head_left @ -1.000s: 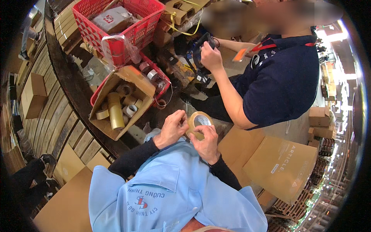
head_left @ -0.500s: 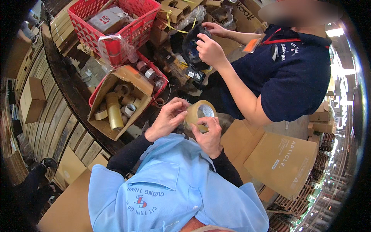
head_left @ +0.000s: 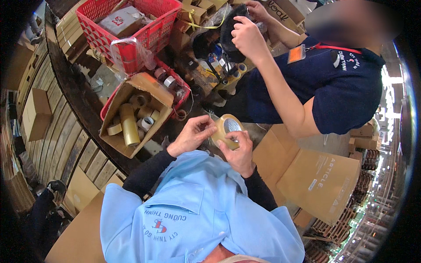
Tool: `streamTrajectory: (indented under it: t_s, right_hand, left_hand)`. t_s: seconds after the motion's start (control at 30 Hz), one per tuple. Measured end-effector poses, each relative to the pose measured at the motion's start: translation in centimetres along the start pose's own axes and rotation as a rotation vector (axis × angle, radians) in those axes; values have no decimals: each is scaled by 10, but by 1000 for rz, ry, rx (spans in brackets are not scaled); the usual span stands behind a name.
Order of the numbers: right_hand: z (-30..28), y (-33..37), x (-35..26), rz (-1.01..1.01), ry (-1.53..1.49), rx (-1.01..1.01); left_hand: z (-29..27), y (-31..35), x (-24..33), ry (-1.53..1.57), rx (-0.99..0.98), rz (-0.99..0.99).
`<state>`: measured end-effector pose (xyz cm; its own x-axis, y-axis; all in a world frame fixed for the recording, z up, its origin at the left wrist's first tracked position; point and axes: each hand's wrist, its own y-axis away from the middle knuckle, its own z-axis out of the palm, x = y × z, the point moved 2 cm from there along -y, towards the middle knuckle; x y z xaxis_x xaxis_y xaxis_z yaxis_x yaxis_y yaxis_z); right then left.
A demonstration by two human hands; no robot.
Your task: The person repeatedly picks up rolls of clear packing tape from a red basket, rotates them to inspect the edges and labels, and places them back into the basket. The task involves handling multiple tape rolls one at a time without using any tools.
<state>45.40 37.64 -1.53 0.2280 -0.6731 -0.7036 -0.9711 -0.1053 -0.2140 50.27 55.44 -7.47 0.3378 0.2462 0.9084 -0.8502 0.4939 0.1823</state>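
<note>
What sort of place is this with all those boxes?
Probably a packing area, maybe in a warehouse or factory. There's a big cardboard box, a carton of spare rolls, and a tape roll being held.

Between the fingers (head_left: pixel 205 130) of the left hand (head_left: pixel 186 139) and right hand (head_left: pixel 242 156) is a tape roll (head_left: pixel 219 130); left of the fingers, a carton (head_left: pixel 154 93) holding tape tubes (head_left: pixel 128 125) sits in or on a basket (head_left: pixel 185 96); beyond it, ahead-left, another basket (head_left: pixel 127 56) contains a package (head_left: pixel 119 23); far left, a box (head_left: pixel 38 109) lies on slats (head_left: pixel 66 127); ahead-right of the fingers is a co-worker (head_left: pixel 294 90); right and nearer the body, a lettered carton (head_left: pixel 322 186).
</note>
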Motion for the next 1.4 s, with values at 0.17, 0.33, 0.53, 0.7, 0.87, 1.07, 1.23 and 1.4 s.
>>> streamTrajectory:
  t_s: [0.17,0.33,0.53,0.7,0.87,1.07,1.23,1.4]
  right_hand:
    - [-5,-9,-6,-10,-129,-56]
    - [-15,-5,-15,167,-553,-166]
    - [-27,-9,-15,290,-1343,-213]
    - [-1,-10,-7,525,-1637,75]
    - [15,-21,0,695,-2098,53]
    - [26,-14,19,938,-1935,41]
    - [35,7,41,883,-1661,28]
    - [40,10,55,842,-1209,-4]
  left_hand:
    - [-25,4,17,-332,116,210]
    - [-75,-1,47,-717,375,486]
    - [-98,-1,58,-879,603,768]
    - [-72,-13,66,-704,787,1022]
    - [-33,-11,51,-673,387,1186]
    - [-21,2,33,-596,236,1093]
    - [-21,17,24,-626,83,991]
    - [-27,24,17,-577,39,814]
